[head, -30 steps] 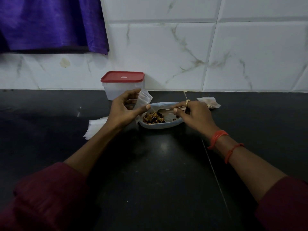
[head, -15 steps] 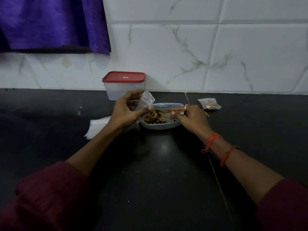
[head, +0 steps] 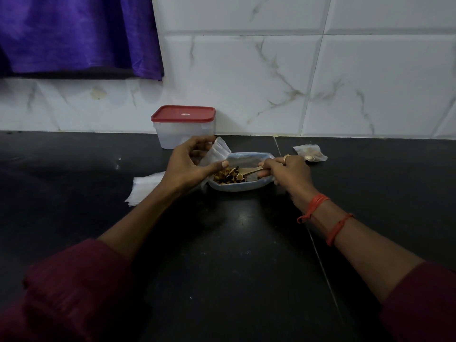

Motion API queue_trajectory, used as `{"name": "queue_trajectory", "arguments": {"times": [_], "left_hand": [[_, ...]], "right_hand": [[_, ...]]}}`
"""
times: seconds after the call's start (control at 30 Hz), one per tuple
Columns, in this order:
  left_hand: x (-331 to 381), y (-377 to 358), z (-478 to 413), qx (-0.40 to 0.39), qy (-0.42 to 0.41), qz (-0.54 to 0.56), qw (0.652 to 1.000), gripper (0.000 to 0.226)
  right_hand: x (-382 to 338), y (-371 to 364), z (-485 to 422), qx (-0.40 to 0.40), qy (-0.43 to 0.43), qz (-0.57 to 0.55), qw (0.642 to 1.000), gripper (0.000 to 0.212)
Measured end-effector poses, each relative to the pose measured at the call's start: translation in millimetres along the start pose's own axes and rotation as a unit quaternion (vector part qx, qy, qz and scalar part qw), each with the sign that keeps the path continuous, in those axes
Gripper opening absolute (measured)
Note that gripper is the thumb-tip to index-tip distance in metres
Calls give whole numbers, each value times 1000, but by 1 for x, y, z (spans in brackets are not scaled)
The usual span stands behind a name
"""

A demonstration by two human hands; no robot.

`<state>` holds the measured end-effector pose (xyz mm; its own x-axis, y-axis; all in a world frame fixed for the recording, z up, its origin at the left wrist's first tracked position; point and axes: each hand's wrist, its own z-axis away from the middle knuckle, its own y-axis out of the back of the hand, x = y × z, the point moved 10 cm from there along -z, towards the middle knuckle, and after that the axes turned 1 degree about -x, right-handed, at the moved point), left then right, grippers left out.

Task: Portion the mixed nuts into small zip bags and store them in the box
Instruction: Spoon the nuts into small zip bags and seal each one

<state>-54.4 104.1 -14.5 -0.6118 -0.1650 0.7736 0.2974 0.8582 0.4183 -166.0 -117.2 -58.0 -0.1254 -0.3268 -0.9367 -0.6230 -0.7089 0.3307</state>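
Note:
A shallow pale-blue dish (head: 240, 188) sits mid-counter and holds mixed nuts (head: 228, 176). My left hand (head: 188, 164) pinches a small clear zip bag (head: 217, 154) at the dish's left rim, thumb on its front. My right hand (head: 286, 174) grips a spoon (head: 250, 172) whose bowl lies among the nuts. A clear storage box (head: 183, 130) with a red lid shut stands behind, against the wall. One zip bag (head: 310, 153) with a few nuts inside lies to the right of the dish.
A stack of flat clear zip bags (head: 145, 187) lies left of the dish, partly under my left wrist. The black counter (head: 234, 255) meets a white tiled wall (head: 271, 77) at the back. A purple cloth (head: 74, 33) hangs at the upper left.
My right hand slid slightly left along the dish and pushed the spoon's bowl deeper into the nuts. My left hand keeps hold of the bag in the same place.

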Motion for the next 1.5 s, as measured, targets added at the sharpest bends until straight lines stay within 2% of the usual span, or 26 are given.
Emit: {"name": "queue_trajectory", "arguments": {"times": [0.13,0.47,0.63,0.8,0.9,1.03,1.17,1.33,1.5], "left_hand": [[1,-4,0,-14,3,-14,1000,71],[-1,-8,2,-29,-9,-87,996,77],[4,-11,6,-46,-22,-121,991,89],[6,-13,7,-54,-40,-152,986,87],[7,-14,8,-51,-55,-156,985,83],[13,-10,8,-23,-71,-158,985,79],[16,-7,7,-10,-75,-150,986,73],[18,-2,6,5,-78,-136,988,70],[5,7,1,35,-39,-113,992,69]], "right_hand": [[4,-2,1,-11,-27,-35,999,12],[-5,22,-3,79,3,-37,996,16],[-12,22,-1,71,14,-77,994,17],[-27,13,10,39,49,-93,994,18],[-36,-2,14,-11,90,-74,993,16],[-57,-20,23,-82,214,0,973,16],[-70,-28,38,-100,293,48,950,20],[-66,-18,30,-76,259,-20,963,19],[-53,7,16,1,182,-114,977,12]]}}
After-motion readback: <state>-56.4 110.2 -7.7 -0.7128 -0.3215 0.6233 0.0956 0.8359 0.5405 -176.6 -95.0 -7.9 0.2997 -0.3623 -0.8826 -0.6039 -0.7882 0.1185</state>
